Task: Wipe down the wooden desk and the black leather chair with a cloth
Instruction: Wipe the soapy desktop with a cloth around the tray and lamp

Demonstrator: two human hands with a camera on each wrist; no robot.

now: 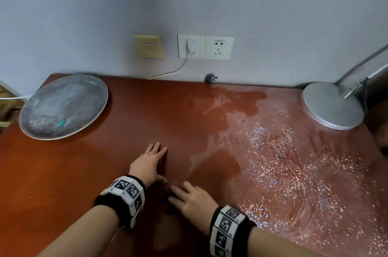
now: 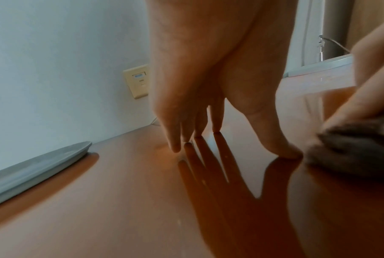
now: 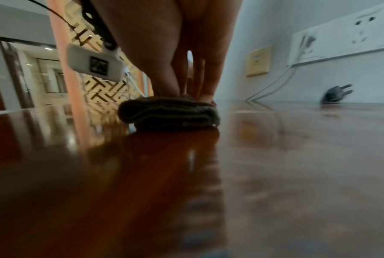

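Note:
The reddish-brown wooden desk [image 1: 88, 168] fills the head view. My left hand [image 1: 150, 162] lies flat on it near the middle, fingers straight and fingertips [image 2: 175, 148] touching the wood. Just to its right, my right hand [image 1: 190, 199] presses down on a folded dark grey cloth [image 3: 169, 117] with straight fingers. In the head view the cloth [image 1: 167, 193] shows only as a dark edge under that hand, and it sits at the right edge of the left wrist view [image 2: 350, 150]. The black leather chair is not in view.
A round grey tray [image 1: 63, 107] sits at the back left, a silver lamp base [image 1: 331, 105] at the back right. A loose black plug [image 1: 211, 78] lies by the wall under the sockets [image 1: 205, 47]. The desk's right half carries a smeared, speckled patch [image 1: 273, 162].

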